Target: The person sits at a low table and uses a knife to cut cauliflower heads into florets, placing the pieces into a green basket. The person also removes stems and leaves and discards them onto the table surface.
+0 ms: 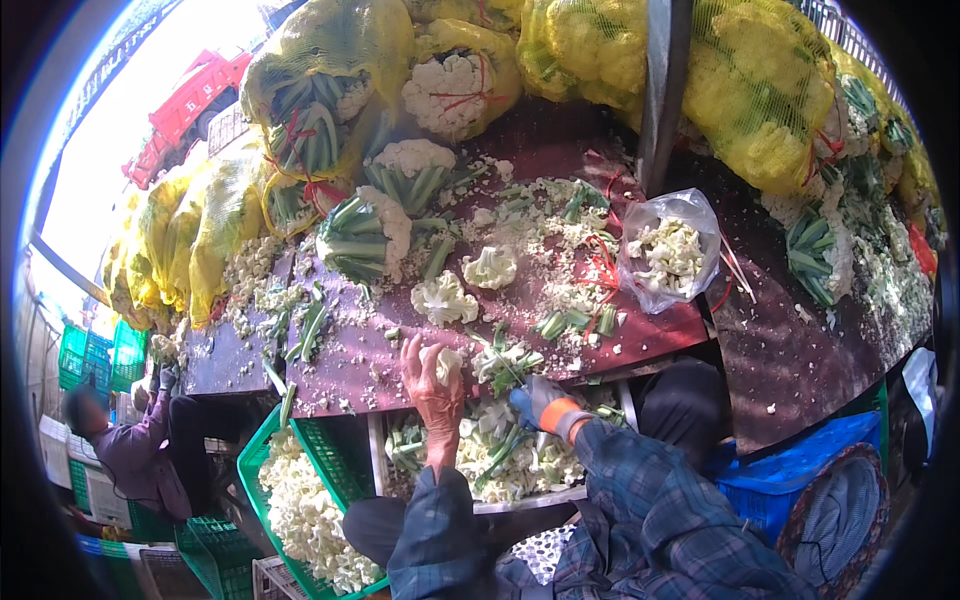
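Note:
My bare left hand (pixel 431 390) has its fingers around a small cauliflower piece (pixel 449 366) above the front edge of the dark red board (pixel 337 375). My right hand (pixel 546 406), in a grey and blue glove with an orange cuff, grips what looks like a knife; only a thin blade (pixel 512 369) shows and the handle is hidden. Just beyond the blade lies a cauliflower piece with green leaves (pixel 501 361). Two cut cauliflower chunks, one nearer (pixel 444 298) and one farther (pixel 490 268), rest on the board. Below my hands, a white-rimmed crate (pixel 529 501) contains florets and leaves.
A green crate (pixel 251 465) of florets stands at left. Whole cauliflowers (pixel 364 234) and yellow mesh sacks (pixel 322 82) line the back. A clear plastic bag of florets (pixel 670 251) sits near a metal post (pixel 664 90). A blue crate (pixel 795 465) is at right; another person (pixel 135 457) works at left.

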